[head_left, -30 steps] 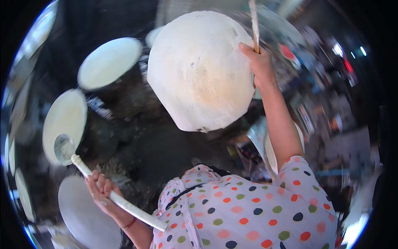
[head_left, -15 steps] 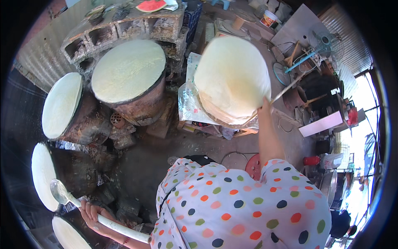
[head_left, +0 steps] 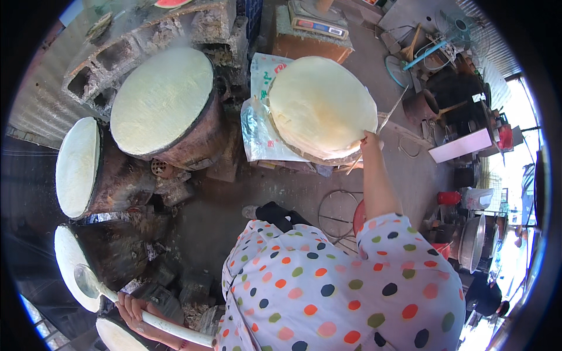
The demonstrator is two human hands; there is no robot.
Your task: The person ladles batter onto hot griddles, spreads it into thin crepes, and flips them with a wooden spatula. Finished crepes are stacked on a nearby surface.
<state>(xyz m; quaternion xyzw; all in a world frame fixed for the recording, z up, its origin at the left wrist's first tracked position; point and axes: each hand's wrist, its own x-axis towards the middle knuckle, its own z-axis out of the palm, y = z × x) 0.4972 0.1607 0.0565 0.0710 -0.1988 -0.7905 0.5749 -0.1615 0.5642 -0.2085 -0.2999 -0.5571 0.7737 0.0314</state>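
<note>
My left hand (head_left: 139, 316), at the lower left, is closed around the white handle of a ladle (head_left: 88, 281). The ladle's bowl is over the pale round top of a dark pot (head_left: 70, 254). My right arm stretches forward, and my right hand (head_left: 370, 141) is at the right edge of a stack of thin, round, cream-coloured sheets (head_left: 319, 105). Its fingers look closed on a thin stick (head_left: 393, 110), touching the top sheet's edge. How the fingers grip is partly hidden. Under the stack lies a printed plastic sheet (head_left: 257, 137).
To the left stand more drum-like pots with white round tops, a large one (head_left: 167, 99) and a smaller one (head_left: 79, 167). Behind them is a concrete block structure (head_left: 134, 55). A scale (head_left: 319, 23) sits beyond the stack. At right are a fan (head_left: 459, 26) and a metal basin (head_left: 470, 243).
The top sheet, raised and bulging before, now lies flat on the stack. The stick in my right hand has swung steeper. The ladle has moved a little down and right in view.
</note>
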